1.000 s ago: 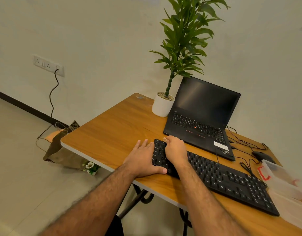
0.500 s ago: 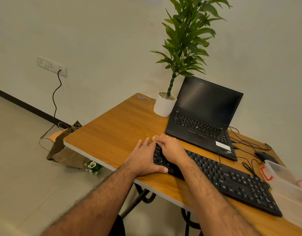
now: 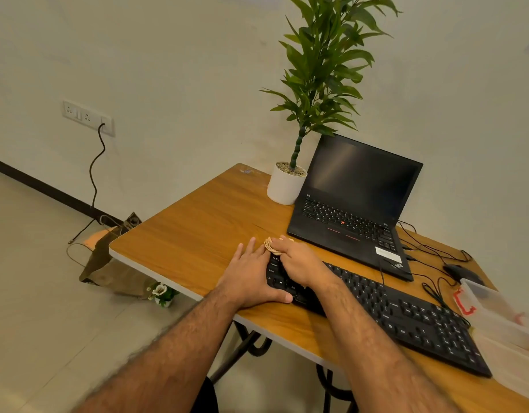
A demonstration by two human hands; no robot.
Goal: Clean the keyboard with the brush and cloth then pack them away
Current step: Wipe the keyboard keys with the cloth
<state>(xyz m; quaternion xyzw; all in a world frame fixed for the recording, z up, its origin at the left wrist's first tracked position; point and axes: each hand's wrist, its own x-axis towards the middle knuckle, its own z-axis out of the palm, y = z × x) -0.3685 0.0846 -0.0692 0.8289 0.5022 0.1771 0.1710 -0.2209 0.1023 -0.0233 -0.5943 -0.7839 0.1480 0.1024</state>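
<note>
A black keyboard (image 3: 406, 317) lies slantwise near the desk's front edge. My right hand (image 3: 299, 263) holds a small folded tan cloth (image 3: 270, 245) and presses it onto the keyboard's far left corner. My left hand (image 3: 251, 278) lies flat on the desk against the keyboard's left end, fingers straight, thumb along the front edge. No brush is in view.
A black laptop (image 3: 355, 210) stands open behind the keyboard, a potted plant (image 3: 287, 183) to its left. A clear plastic box (image 3: 501, 317) with a red clasp sits at the right, near a mouse (image 3: 460, 271) and cables. Bare wooden desk (image 3: 197, 228) stretches left.
My right hand has slid the cloth toward the keyboard's far left corner, past its edge. The left hand has stayed put. The camera has shifted slightly.
</note>
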